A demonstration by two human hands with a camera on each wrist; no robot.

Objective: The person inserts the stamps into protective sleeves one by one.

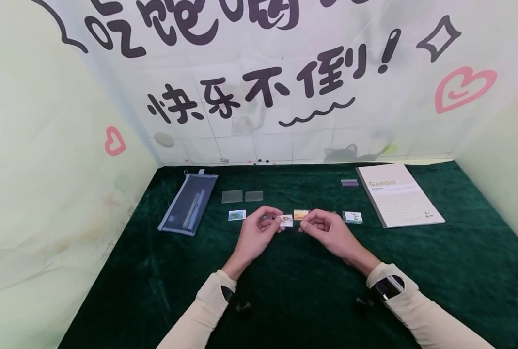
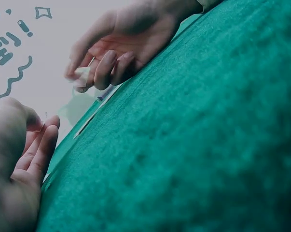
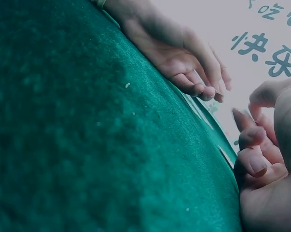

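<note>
My left hand [image 1: 256, 232] pinches a small white picture card [image 1: 287, 221] by its left edge, above the green cloth. Close by on the right, my right hand [image 1: 330, 235] has thumb and fingertips together. In the left wrist view, a small, thin, pale translucent piece [image 2: 82, 72] shows between those fingertips; its exact kind is unclear. An orange picture card [image 1: 301, 214] lies behind the gap between the hands. Left of the left hand lies a blue-green picture card [image 1: 237, 215]. Right of the right hand are stacked cards [image 1: 353, 217], with another partly hidden behind that hand.
Two clear rectangular sleeves [image 1: 232, 196] lie behind the left hand. A blue zip pouch [image 1: 188, 203] with pens inside lies at the left. A notebook [image 1: 400, 196] lies at the right, beside a small purple-and-white block [image 1: 349, 182]. Printed curtains enclose the table.
</note>
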